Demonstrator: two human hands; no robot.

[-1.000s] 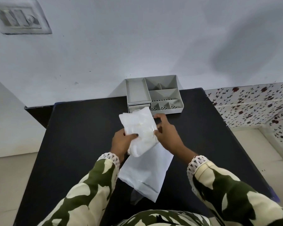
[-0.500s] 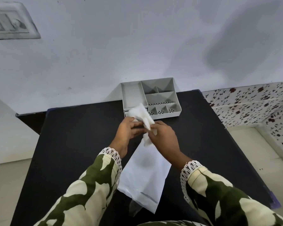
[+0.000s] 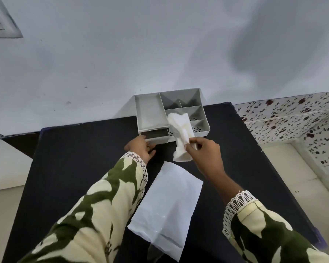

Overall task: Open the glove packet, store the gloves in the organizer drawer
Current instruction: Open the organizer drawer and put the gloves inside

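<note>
While left hand [image 3: 141, 149] grips the drawer [image 3: 154, 134] front, pulling it partly open, right hand [image 3: 203, 151] pinches folded gloves [image 3: 180, 133] aloft beside organizer [image 3: 150, 112], ready to drop in; empty packet [image 3: 167, 207] lies on bench [image 3: 74, 158].

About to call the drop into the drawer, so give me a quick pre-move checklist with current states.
1. Gloves out of the packet: ok.
2. Right hand gripping the gloves: ok, pinched near their lower end.
3. Drawer open: ok, partly pulled out under the organizer.
4. Left hand at the drawer front: ok.
5. Drawer wide enough for the bundle: cannot tell.
6. Gloves above the drawer: not ok, they sit right of it.
</note>
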